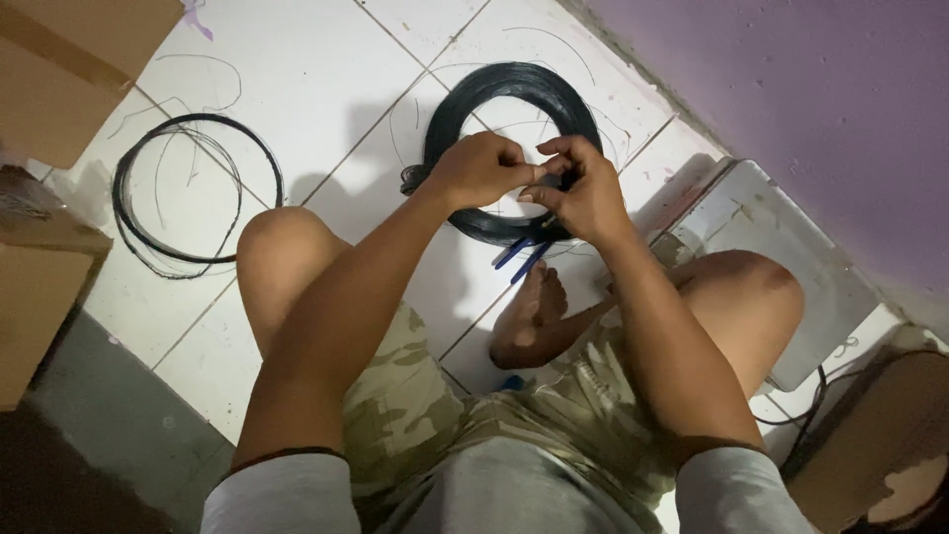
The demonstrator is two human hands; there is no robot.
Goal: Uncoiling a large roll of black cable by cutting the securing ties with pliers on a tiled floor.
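My left hand (481,168) and my right hand (581,188) meet over a thick coil of black wire (491,87) that lies on the white tiled floor. Both hands pinch a thin piece of wire between their fingertips. Blue-handled pliers (521,253) stick out just below my right hand; whether that hand grips them or they rest on the coil is hidden. I sit on the floor with both knees bent and one bare foot (529,321) below the hands.
A thinner loop of black wire (148,222) lies on the tiles at the left. Cardboard boxes (44,287) stand along the left edge, another box (875,445) at the lower right. A grey flat lid (781,247) leans by the purple wall (791,79).
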